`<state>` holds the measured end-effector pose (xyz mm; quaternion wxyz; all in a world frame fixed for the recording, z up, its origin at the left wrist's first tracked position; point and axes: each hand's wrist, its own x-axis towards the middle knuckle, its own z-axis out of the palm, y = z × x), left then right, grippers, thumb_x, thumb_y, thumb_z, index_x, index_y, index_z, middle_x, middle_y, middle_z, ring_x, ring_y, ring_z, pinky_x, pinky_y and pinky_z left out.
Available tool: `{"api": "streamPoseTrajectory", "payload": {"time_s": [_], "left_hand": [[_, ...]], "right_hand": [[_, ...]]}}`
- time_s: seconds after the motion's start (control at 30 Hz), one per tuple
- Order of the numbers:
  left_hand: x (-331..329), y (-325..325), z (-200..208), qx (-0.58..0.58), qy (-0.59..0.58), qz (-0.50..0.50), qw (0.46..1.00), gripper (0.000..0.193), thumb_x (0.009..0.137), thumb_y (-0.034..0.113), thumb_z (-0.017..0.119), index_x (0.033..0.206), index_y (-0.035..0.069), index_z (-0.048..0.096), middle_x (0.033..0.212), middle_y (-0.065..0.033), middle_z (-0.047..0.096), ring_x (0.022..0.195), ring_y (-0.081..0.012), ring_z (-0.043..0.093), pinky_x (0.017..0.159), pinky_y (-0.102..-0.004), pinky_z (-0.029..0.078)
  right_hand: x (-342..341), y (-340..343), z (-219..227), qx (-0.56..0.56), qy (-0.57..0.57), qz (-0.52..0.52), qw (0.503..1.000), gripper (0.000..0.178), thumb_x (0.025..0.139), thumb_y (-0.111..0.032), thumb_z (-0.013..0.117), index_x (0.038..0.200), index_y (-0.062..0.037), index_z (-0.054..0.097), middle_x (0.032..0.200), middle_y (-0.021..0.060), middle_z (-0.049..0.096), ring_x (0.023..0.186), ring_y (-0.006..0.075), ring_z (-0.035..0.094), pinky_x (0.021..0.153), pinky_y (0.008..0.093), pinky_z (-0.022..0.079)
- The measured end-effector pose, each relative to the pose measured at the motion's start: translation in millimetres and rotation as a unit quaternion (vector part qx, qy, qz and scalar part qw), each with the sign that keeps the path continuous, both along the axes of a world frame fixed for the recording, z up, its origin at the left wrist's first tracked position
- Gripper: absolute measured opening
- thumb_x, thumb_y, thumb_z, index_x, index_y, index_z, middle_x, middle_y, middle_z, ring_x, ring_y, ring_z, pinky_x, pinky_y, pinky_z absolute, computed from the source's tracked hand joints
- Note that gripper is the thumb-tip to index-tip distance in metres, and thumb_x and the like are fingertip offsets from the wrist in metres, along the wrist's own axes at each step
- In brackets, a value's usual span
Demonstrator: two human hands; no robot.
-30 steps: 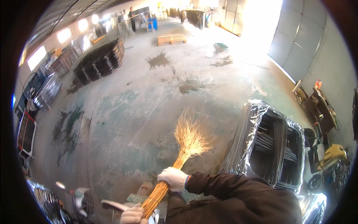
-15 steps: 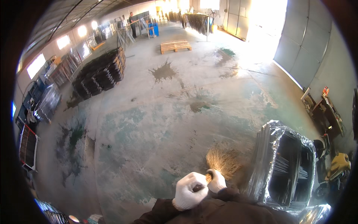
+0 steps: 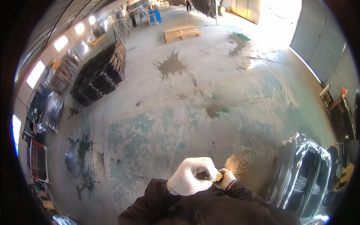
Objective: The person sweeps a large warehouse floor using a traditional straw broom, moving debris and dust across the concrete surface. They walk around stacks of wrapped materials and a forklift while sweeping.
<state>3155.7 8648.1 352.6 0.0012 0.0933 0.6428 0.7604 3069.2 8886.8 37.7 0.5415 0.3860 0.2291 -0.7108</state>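
Observation:
A straw broom [image 3: 238, 165] is held low in front of my body, its bristles fanned out toward the floor on the right. My left hand [image 3: 192, 175], in a white knit glove, is closed around the upper end of the handle. Lower down, closer to the bristles, my gloved right hand [image 3: 226, 179] grips the same broom. Most of the handle is hidden by my hands. Under the bristles lies the dusty grey-green concrete floor [image 3: 161, 135], marked with dark wet splashes.
A film-wrapped stack of dark frames [image 3: 300, 176] stands close on my right. A wooden pallet [image 3: 182, 33] lies ahead. Piled dark panels [image 3: 99, 73] stand at the left. Far back, a person [image 3: 132, 15] stands by metal frames. Bright light comes through a doorway [image 3: 279, 22].
The view has tilted down and shifted, so the floor and pallet sit differently. My left hand appears closer and larger. The bristles have moved right in the picture; both hands keep their grip.

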Motion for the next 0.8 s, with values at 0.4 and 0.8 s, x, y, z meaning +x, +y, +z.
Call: {"api": "streamPoseTrajectory", "payload": {"time_s": [0.4,0.8], "left_hand": [[-253.4,-260.9,-68.1,0.055,-0.064,-0.119,0.989,0.016,0.079,-0.009,0.071,0.09,0.001,0.066,0.083,-0.0004,0.066,0.08,-0.0065,0.06,0.072,-0.0268,0.05],[-481.0,-541.1,-119.1,-0.027,-0.099,-0.097,0.99,0.016,0.073,-0.007,0.072,0.084,0.001,0.065,0.076,-0.004,0.064,0.077,-0.0091,0.058,0.068,-0.0298,0.047]], "right_hand": [[-204.9,-204.1,-110.8,0.038,0.118,-0.076,0.989,0.032,0.111,-0.021,0.044,0.12,0.0004,0.066,0.108,0.0136,0.075,0.095,0.0293,0.073,0.085,0.0468,0.061],[-429.8,-484.5,-124.4,0.065,0.09,-0.229,0.967,0.039,0.106,-0.024,0.048,0.129,0.0054,0.061,0.125,0.0217,0.074,0.113,0.0383,0.073,0.101,0.0531,0.059]]}}
